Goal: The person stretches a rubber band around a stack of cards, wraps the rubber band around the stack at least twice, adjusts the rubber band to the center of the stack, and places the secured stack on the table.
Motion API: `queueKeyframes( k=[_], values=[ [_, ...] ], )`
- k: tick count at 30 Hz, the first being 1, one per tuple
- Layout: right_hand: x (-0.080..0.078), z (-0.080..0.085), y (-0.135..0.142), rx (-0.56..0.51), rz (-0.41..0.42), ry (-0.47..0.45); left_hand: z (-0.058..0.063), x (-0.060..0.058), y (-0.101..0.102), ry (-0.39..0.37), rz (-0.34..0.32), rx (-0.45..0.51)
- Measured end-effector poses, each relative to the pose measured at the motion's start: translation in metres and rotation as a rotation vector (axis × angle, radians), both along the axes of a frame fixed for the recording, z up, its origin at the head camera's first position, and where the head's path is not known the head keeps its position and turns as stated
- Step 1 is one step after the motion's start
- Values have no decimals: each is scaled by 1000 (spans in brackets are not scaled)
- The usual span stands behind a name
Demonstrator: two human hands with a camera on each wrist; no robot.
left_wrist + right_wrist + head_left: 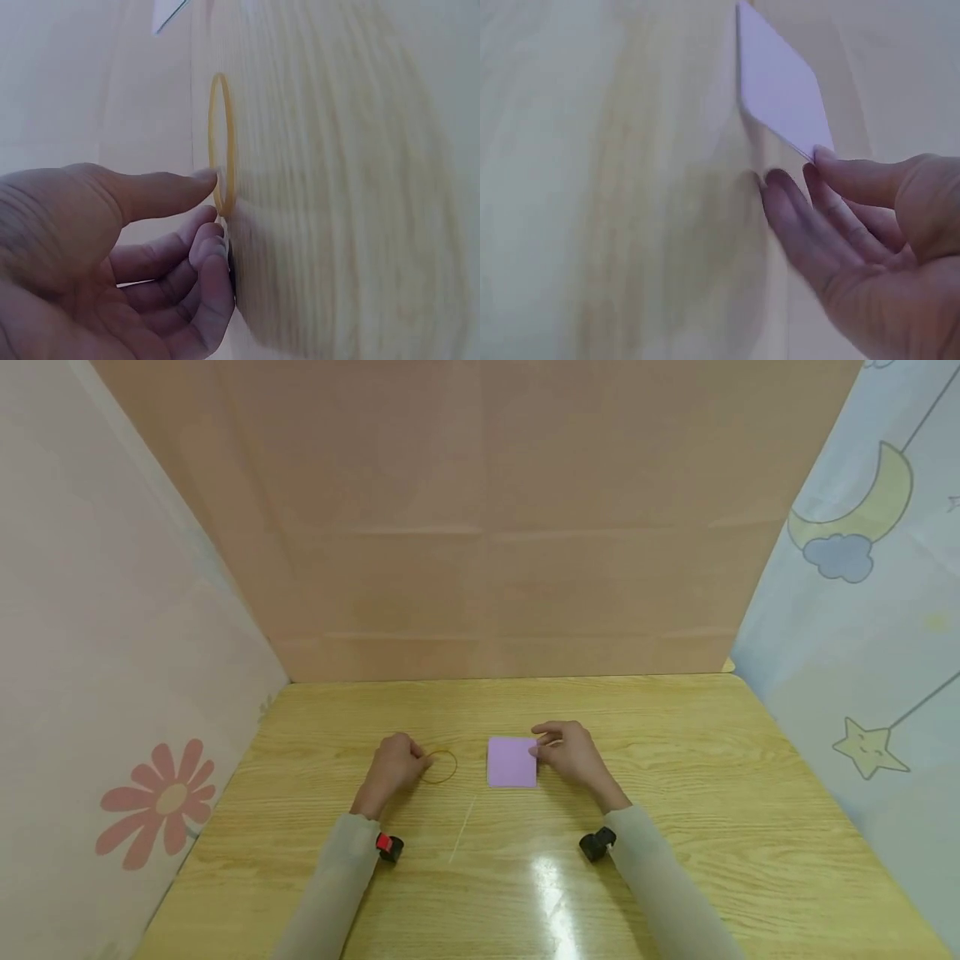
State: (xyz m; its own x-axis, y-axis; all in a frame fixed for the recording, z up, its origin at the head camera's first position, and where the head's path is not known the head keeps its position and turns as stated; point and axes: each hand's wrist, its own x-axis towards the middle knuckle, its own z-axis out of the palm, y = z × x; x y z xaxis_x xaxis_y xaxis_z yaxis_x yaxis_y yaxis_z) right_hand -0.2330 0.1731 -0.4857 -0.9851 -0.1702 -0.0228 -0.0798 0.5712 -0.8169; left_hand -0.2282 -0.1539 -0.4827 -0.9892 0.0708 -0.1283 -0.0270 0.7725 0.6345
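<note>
On the table, a thin yellow rubber band [454, 768] forms a loop beside my left hand [396, 762]. In the left wrist view, the thumb [176, 193] and a curled forefinger meet the near end of the rubber band [231, 142], pinching it. A lilac square of paper [512, 764] is to the right of the band. My right hand [576, 756] pinches its right edge. The right wrist view shows the thumb [862, 180] on the face of the lilac paper [780, 79], with a finger behind its corner and the paper tilted off the table.
The wood-grain table [450, 902] stretches toward a tan backdrop [480, 568]. Patterned panels flank it, one with a pink flower [168, 800], the other with a moon [885, 497]. Dark wrist cameras [596, 845] sit at both cuffs.
</note>
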Motion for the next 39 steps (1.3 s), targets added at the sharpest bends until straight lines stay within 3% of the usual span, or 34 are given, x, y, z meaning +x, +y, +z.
queueKeyframes(
  k=[7,13,16,22,30,39],
  values=[
    [2,7,5,-233,-26,-174,1,2,1,11,8,29],
    [1,1,9,-486,-81,-292,-1,1,1,0,12,35],
    [1,-2,11,-550,-103,-326,-1,0,2,-1,16,36],
    [2,-2,17,-610,-153,-359,-3,0,5,12,18,21],
    [7,-2,27,-648,-170,-372,-1,3,8,-50,-57,-11],
    [11,-3,28,-674,-183,-374,-7,-3,11,43,-142,136]
  ],
)
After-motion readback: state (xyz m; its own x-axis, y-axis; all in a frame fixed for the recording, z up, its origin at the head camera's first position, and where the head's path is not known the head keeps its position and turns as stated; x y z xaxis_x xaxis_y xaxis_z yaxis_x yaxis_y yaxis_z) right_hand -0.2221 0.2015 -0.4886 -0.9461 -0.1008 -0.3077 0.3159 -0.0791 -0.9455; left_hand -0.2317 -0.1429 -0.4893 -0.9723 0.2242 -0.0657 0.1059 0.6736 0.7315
